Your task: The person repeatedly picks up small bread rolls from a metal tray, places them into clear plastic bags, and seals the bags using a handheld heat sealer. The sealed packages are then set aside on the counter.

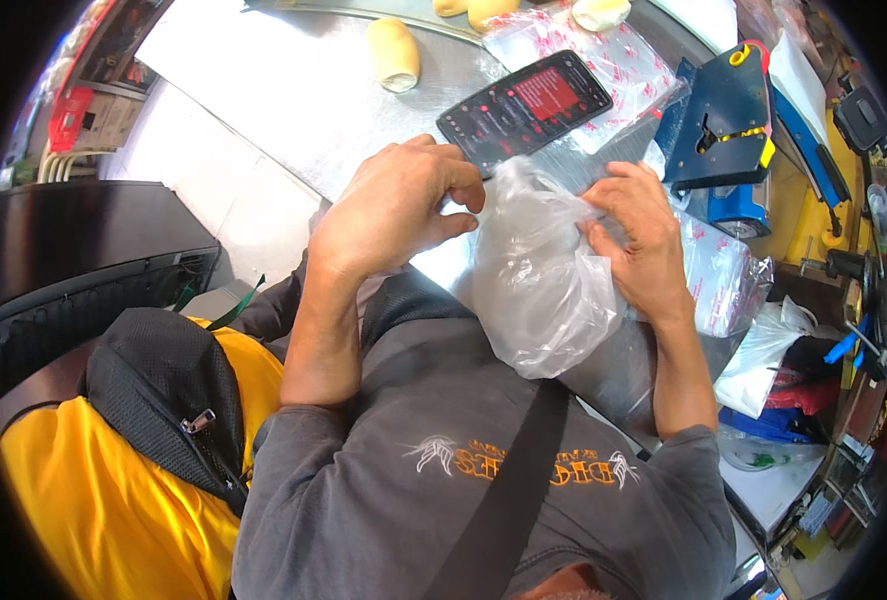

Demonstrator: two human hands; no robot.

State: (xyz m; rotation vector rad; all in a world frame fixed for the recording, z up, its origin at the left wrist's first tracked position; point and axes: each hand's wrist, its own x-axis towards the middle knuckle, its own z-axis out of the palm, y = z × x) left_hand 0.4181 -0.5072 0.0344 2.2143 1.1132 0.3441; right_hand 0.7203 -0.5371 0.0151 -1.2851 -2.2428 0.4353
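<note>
A clear plastic bag [543, 270] hangs puffed out in front of my chest, over the table edge. The thumb and fingers of my right hand [638, 235] pinch its upper right side. At the bag's upper left, my left hand [403, 205] has curled fingers, with a gap between thumb and index finger and nothing seen between them. Whether its fingertips touch the bag is hard to tell. Just beyond both hands lies a phone [525, 108] with a lit, dark screen. What the bag contains, if anything, cannot be made out.
A bread roll [393, 55] lies on the metal tabletop [303, 95], with more rolls [493, 10] at the far edge. Printed plastic packs [623, 75] sit behind the phone. A blue metal device [723, 120] stands at right. On my left is a person in yellow [93, 490] with a black bag [168, 400].
</note>
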